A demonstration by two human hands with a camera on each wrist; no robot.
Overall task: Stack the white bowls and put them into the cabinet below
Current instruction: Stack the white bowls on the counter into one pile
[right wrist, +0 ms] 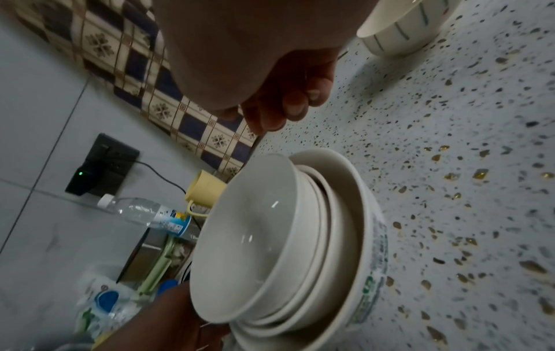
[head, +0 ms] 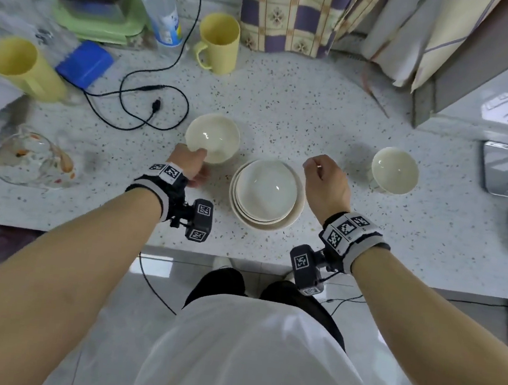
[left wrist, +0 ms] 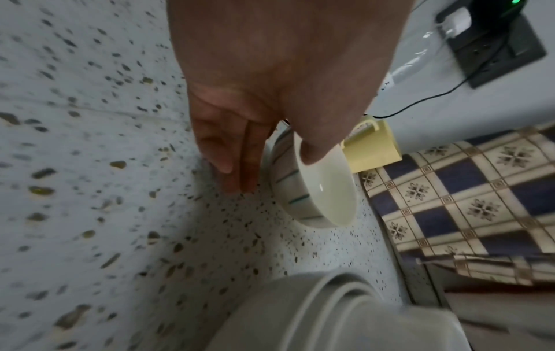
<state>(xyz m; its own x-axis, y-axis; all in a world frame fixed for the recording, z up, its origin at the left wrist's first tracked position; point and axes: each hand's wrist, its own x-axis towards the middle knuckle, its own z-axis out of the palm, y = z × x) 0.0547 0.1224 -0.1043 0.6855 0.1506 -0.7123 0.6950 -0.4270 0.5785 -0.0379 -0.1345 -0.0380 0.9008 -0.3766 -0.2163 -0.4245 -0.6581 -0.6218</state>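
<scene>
Pinching bowl [head: 213, 137] rim, left grip [head: 190, 163].

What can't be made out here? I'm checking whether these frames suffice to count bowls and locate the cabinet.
- Cabinet below: head view, hidden under the countertop.
- Stack of bowls: exact count unclear, nested rims overlap; cut off by the bottom edge in the left wrist view.
- Left hand: fingers under the left bowl hidden in the head view.

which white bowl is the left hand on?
The loose white striped bowl left of the nested stack of white bowls: the left hand pinches its near rim. The other loose bowl sits untouched, far right.
</scene>
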